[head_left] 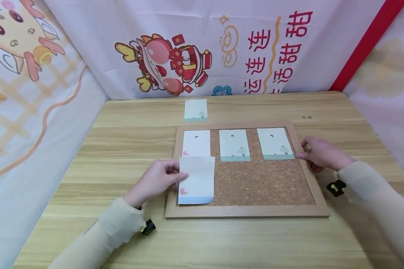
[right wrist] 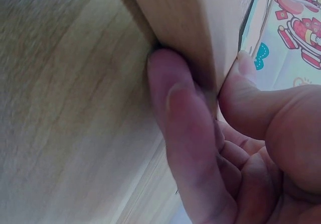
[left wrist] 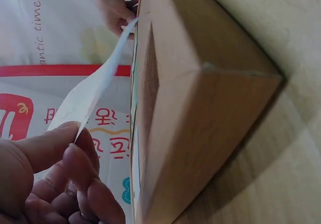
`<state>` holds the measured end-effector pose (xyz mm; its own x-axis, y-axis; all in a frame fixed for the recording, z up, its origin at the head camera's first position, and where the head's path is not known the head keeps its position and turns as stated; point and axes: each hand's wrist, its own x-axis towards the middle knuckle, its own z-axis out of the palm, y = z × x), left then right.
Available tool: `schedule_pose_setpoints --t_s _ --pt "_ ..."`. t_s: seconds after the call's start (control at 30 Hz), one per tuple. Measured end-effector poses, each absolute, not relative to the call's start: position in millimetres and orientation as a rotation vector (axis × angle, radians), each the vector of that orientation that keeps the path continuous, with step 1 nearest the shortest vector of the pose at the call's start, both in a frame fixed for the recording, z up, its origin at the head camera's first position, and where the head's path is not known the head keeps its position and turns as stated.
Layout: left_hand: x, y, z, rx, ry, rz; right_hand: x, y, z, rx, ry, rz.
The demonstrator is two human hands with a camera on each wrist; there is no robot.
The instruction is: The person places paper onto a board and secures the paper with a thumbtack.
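My left hand [head_left: 158, 177] pinches the left edge of a paper note [head_left: 200, 179] between thumb and fingers. The note has a pale blue bottom band and a pink figure, and covers the lower left of a wood-framed corkboard [head_left: 266, 183]. In the left wrist view, the curved sheet [left wrist: 95, 88] stands off the board near the fingers. Three notes are pinned along the top: a white one [head_left: 196, 145], partly overlapped by the held sheet, and two green-banded ones [head_left: 233, 147] [head_left: 275, 145]. My right hand [head_left: 323, 153] grips the frame's right side [right wrist: 185, 28], thumb on top.
Behind the board, a loose green-banded note [head_left: 195, 109] lies on the wooden table [head_left: 121, 112]. Two tiny metal pins [head_left: 306, 117] sit beyond the board's far right corner. A printed cloth [head_left: 97, 33] hangs at the table's back edge.
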<state>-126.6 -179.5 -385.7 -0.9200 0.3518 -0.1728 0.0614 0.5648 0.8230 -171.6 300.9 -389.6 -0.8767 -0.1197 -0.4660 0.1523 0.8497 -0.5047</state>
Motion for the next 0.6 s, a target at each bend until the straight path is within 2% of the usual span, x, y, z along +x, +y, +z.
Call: schedule_pose_setpoints --t_s 0.6 --pt "-130.4 -178.6 -397.2 0.279 2.447 1.256 -172.7 303.9 -392.8 0.012 2.545 -0.736"
